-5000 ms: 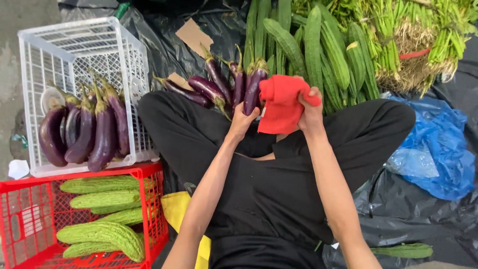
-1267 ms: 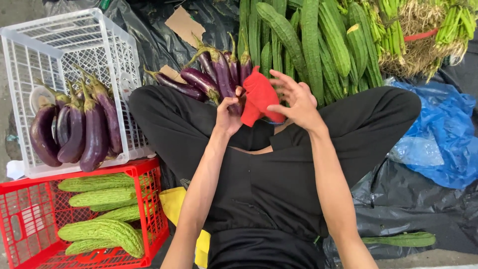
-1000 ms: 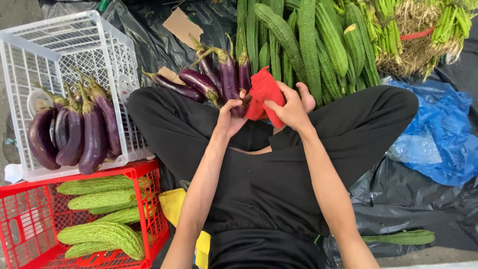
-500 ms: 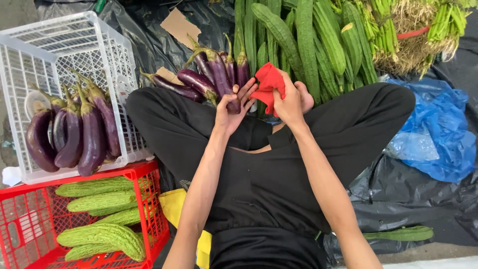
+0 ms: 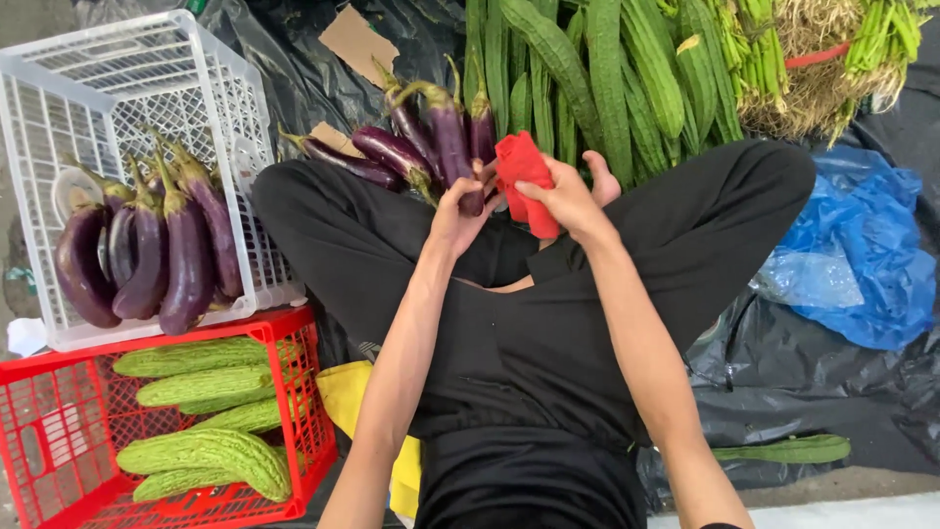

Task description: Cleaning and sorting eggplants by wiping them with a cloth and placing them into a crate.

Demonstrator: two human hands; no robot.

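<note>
I sit cross-legged in black clothes. My left hand [image 5: 452, 214] grips the lower end of a long purple eggplant [image 5: 448, 135], which lies among a few others [image 5: 384, 149] by my knee. My right hand [image 5: 566, 196] holds a bunched red cloth [image 5: 519, 168] pressed against that eggplant, right beside my left fingers. Both hands meet just above my lap, in front of the pile of vegetables.
A white plastic crate [image 5: 147, 78] at the left holds several eggplants [image 5: 162, 260]. Below it a red crate [image 5: 299, 338] holds bitter gourds [image 5: 201, 453]. Long green gourds [image 5: 597, 69] lie ahead, with a blue plastic bag [image 5: 862, 245] at the right, a yellow item [image 5: 343, 392] by my hip and black sheeting underneath.
Five seconds ago both hands held the red cloth spread open. It is now bunched in my right hand, and my left hand has taken hold of an eggplant.
</note>
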